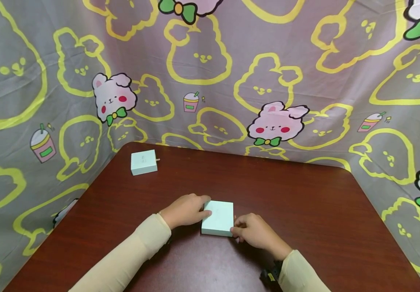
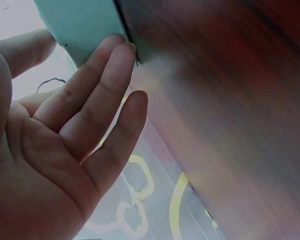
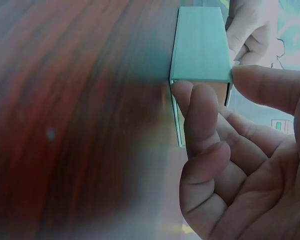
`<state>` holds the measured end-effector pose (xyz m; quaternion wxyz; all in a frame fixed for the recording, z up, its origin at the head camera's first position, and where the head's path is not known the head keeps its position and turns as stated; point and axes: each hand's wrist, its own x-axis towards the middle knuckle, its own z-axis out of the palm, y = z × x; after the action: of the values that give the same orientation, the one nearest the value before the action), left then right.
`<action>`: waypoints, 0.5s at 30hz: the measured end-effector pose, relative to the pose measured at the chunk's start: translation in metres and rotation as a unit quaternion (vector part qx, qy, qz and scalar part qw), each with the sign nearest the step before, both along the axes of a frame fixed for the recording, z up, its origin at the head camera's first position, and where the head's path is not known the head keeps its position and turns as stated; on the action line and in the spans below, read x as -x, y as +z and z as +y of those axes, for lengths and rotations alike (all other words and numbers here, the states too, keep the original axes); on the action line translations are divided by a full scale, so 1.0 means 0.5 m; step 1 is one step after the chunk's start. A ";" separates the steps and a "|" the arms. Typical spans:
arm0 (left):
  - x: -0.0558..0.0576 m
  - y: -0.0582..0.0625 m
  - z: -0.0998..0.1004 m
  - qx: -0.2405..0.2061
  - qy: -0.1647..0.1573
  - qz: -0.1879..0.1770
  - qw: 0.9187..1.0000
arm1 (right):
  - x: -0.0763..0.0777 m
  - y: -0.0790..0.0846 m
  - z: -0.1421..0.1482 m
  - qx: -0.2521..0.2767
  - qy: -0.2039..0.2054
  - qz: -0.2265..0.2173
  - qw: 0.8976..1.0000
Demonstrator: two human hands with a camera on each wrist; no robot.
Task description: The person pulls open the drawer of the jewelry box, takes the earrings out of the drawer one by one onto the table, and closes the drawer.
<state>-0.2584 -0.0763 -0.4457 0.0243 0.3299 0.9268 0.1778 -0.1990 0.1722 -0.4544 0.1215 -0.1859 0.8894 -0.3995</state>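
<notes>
A flat, pale mint-green box (image 1: 218, 219) lies on the brown table, between both hands. My left hand (image 1: 185, 211) holds its left side, thumb over the top face; in the left wrist view the fingertips (image 2: 121, 52) touch the side wall. At the right end, my right hand (image 1: 256, 232) grips the box near its front corner. The right wrist view shows that end of the box (image 3: 200, 45) as an open, hollow edge, with the thumb on the rim and fingers at the opening. What is inside stays hidden behind the fingers.
A second mint-green box (image 1: 143, 163) sits at the table's back left corner, a small pale tab (image 1: 157, 159) sticking out of its right side. Patterned grey cloth (image 1: 210, 125) hangs around the back and sides of the wood-grain table (image 1: 286, 194).
</notes>
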 end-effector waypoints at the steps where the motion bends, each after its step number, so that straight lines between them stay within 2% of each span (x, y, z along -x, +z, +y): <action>1: -0.001 0.000 0.000 0.000 -0.002 0.001 1.000 | -0.001 0.000 0.001 0.001 0.000 -0.002 1.000; 15: -0.016 0.002 0.012 -0.001 -0.021 0.002 1.000 | -0.018 0.003 0.014 0.007 -0.004 -0.017 1.000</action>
<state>-0.2505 -0.0705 -0.4447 0.0256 0.3492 0.9198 0.1773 -0.1898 0.1791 -0.4530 0.1335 -0.1761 0.8853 -0.4092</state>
